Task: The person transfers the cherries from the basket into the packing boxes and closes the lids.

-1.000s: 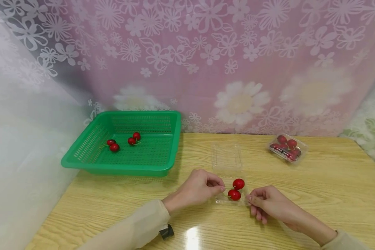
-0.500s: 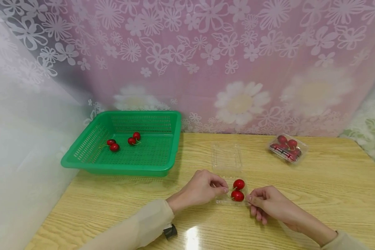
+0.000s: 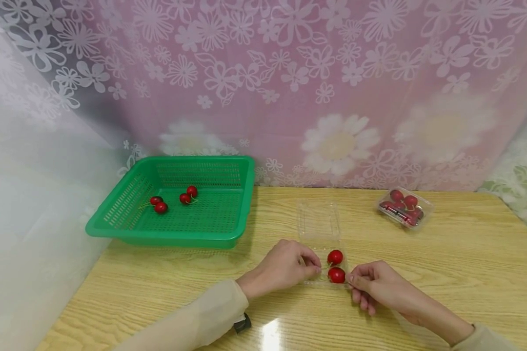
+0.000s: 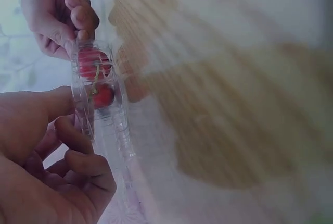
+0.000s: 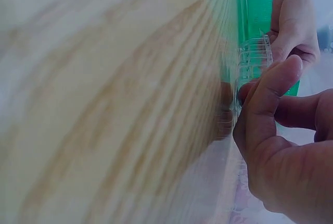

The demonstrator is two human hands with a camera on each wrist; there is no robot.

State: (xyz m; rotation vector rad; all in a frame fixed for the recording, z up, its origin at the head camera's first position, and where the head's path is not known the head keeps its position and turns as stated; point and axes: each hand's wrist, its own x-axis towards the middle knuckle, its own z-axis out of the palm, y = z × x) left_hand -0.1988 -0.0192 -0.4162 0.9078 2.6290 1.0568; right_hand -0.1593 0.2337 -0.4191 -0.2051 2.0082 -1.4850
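A pair of red cherries (image 3: 336, 275) with joined green stems lies in the base of an open clear plastic clamshell box (image 3: 309, 282). Its transparent lid (image 3: 319, 222) lies folded back behind the base. My left hand (image 3: 285, 268) reaches over the base's left side and pinches the stem end, which the fingertips partly hide. At the box's right edge my right hand (image 3: 379, 285) grips the rim between thumb and index finger, its other fingers curled below. In the left wrist view the cherries (image 4: 103, 95) show through the clear wall.
A green plastic basket (image 3: 171, 238) at the left holds two pairs of cherries (image 3: 160, 207). A closed clear box of cherries (image 3: 405, 208) stands at the back right. A floral curtain (image 3: 263, 97) hangs behind the wooden table (image 3: 456, 263).
My left hand has moved slightly right, and the cherries have shifted right in the box, the lower one nearer its right wall. The right hand stays at the rim.
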